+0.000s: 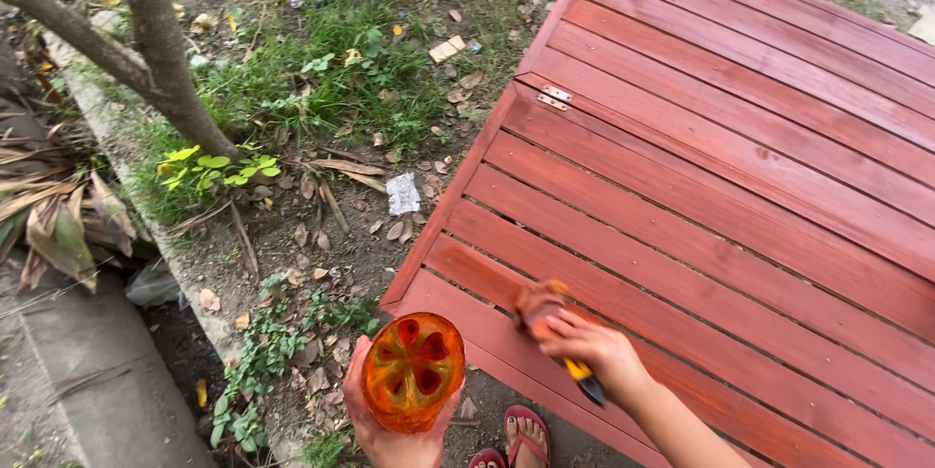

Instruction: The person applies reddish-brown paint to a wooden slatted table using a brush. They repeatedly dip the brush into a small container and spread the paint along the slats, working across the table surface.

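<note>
My left hand (390,434) holds an orange translucent container (413,371) with a flower-shaped bottom, full of reddish liquid, low in the view. My right hand (594,351) grips a paintbrush (550,317) with a yellow and black handle. Its stained bristles press on the near left corner of a red-brown slatted wooden panel (721,186). The brush is blurred.
A small metal hinge (555,98) sits on the panel's left edge. Bare soil, grass, dry leaves and a scrap of paper (402,193) lie left of the panel. A tree trunk (166,49) rises at upper left, with a concrete curb (88,371) below. My sandalled foot (526,439) shows at the bottom.
</note>
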